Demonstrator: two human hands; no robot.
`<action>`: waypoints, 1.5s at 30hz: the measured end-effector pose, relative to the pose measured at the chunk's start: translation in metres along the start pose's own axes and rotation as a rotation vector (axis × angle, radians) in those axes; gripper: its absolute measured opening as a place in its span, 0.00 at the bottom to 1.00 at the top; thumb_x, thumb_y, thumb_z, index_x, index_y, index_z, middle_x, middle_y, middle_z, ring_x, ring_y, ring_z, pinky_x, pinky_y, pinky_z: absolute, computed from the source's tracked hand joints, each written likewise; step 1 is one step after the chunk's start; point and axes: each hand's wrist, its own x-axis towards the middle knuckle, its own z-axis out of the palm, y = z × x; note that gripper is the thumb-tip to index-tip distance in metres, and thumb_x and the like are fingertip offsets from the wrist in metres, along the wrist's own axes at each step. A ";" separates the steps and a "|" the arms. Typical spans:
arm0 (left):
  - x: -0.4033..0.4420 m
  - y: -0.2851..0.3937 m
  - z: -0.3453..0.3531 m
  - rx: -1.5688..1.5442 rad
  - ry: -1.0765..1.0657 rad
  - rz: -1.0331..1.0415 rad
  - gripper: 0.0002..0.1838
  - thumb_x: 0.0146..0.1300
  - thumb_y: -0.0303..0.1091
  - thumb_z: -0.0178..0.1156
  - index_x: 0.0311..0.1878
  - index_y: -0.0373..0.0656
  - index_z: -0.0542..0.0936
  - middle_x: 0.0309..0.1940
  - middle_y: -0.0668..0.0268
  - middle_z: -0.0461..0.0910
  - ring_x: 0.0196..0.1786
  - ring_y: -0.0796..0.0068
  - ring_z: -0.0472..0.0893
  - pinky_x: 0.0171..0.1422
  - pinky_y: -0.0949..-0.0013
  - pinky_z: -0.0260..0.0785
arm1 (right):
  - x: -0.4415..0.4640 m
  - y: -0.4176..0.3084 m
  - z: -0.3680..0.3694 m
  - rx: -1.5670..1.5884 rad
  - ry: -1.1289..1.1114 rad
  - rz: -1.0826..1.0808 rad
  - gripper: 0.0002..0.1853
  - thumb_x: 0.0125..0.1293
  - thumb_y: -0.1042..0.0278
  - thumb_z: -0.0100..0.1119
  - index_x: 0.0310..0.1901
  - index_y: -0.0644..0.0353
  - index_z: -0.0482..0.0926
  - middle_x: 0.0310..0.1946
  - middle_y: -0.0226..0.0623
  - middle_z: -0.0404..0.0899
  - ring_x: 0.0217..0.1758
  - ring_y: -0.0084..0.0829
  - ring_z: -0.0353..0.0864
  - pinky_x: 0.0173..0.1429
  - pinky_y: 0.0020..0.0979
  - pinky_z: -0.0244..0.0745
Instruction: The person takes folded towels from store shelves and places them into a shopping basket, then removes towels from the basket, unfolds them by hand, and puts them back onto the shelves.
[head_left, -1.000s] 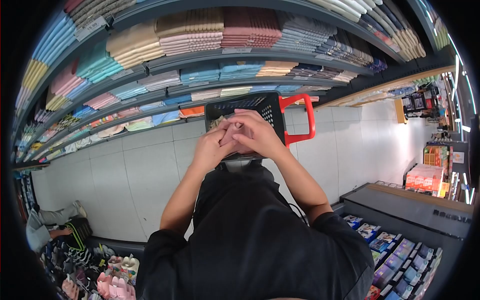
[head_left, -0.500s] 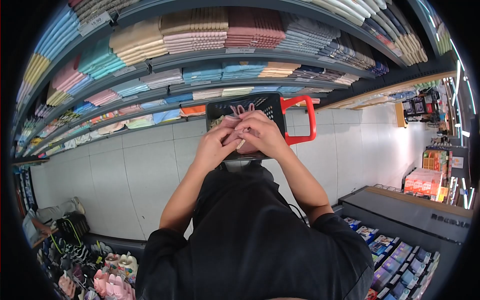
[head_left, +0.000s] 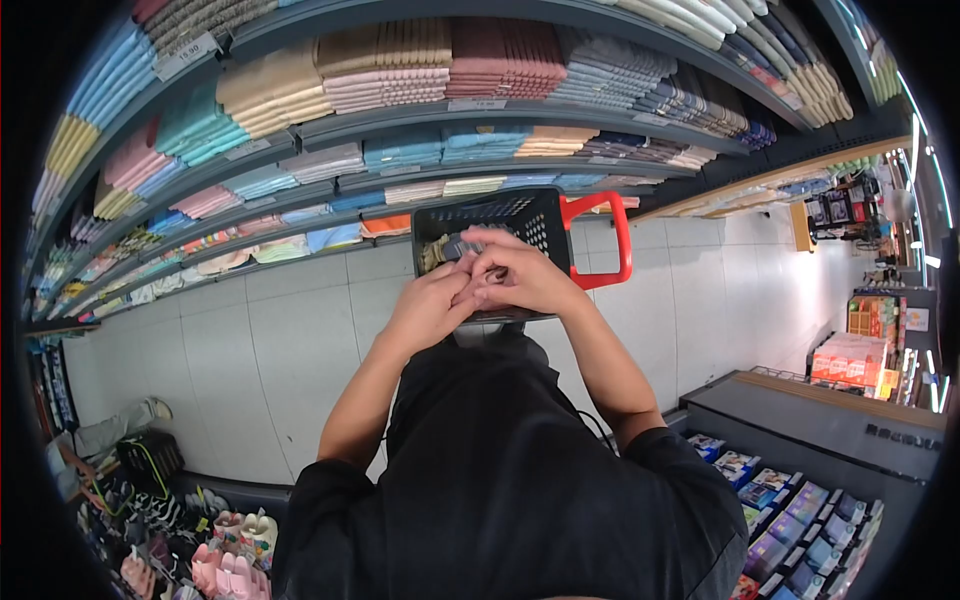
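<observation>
Over the black shopping basket (head_left: 540,218), my left hand (head_left: 430,305) and my right hand (head_left: 525,278) meet with bent fingers. Both are closed on a pink cloth item (head_left: 466,262), mostly covered by the fingers, so its exact kind is not clear. Inside the basket, just left of the hands, lies a khaki folded cloth (head_left: 433,254). A greyish cloth (head_left: 458,247) shows just beyond my fingertips. The basket's red handle (head_left: 624,240) sticks out to the right, touched by neither hand.
Shelves ahead carry stacks of folded towels (head_left: 505,65). Pale floor tiles (head_left: 270,330) surround the basket. Slippers (head_left: 225,570) are at lower left, near a person's leg (head_left: 115,425) and a dark bag (head_left: 150,455). Boxed goods (head_left: 780,530) fill a rack at lower right.
The pink item has sunk lower between my hands; its upper loops no longer show. My right fingers have shifted over it, and the greyish cloth beyond them has come into view.
</observation>
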 end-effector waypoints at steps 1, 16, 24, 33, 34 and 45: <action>-0.001 0.000 -0.001 -0.003 -0.019 0.002 0.15 0.60 0.39 0.64 0.43 0.37 0.80 0.40 0.55 0.79 0.42 0.52 0.79 0.44 0.59 0.72 | 0.000 0.002 -0.003 0.040 -0.072 0.048 0.10 0.54 0.73 0.70 0.37 0.60 0.79 0.51 0.43 0.79 0.69 0.38 0.70 0.60 0.31 0.73; -0.014 -0.015 -0.035 -0.178 -0.022 -0.094 0.13 0.56 0.31 0.68 0.41 0.37 0.78 0.40 0.58 0.78 0.42 0.55 0.79 0.47 0.64 0.71 | -0.018 0.006 -0.043 0.123 0.376 0.091 0.11 0.52 0.75 0.71 0.32 0.60 0.75 0.30 0.24 0.70 0.31 0.15 0.64 0.35 0.20 0.62; 0.005 0.008 -0.038 -0.424 0.461 -0.054 0.14 0.54 0.25 0.69 0.43 0.38 0.78 0.39 0.62 0.79 0.44 0.72 0.79 0.53 0.69 0.70 | 0.006 -0.001 -0.051 0.239 0.513 -0.003 0.14 0.57 0.78 0.68 0.43 0.58 0.75 0.35 0.23 0.72 0.33 0.12 0.67 0.36 0.17 0.64; 0.013 -0.005 -0.070 -0.284 0.327 -0.060 0.19 0.54 0.28 0.71 0.49 0.37 0.79 0.37 0.63 0.83 0.41 0.74 0.82 0.49 0.71 0.73 | 0.018 -0.009 -0.073 0.211 0.357 0.164 0.17 0.60 0.76 0.65 0.51 0.63 0.76 0.42 0.28 0.77 0.42 0.18 0.76 0.46 0.22 0.73; 0.014 -0.004 -0.073 -0.290 0.303 -0.056 0.19 0.54 0.29 0.71 0.49 0.36 0.79 0.37 0.63 0.83 0.40 0.74 0.82 0.48 0.71 0.74 | 0.019 -0.014 -0.074 0.176 0.341 0.164 0.17 0.60 0.78 0.63 0.51 0.62 0.76 0.42 0.27 0.76 0.45 0.20 0.76 0.50 0.23 0.74; 0.061 0.031 -0.080 -0.089 -0.138 -0.030 0.23 0.60 0.39 0.67 0.53 0.35 0.76 0.43 0.59 0.83 0.42 0.70 0.82 0.49 0.69 0.74 | 0.058 -0.050 -0.065 -0.082 0.089 -0.135 0.16 0.59 0.74 0.62 0.51 0.63 0.78 0.44 0.31 0.80 0.48 0.22 0.77 0.54 0.25 0.72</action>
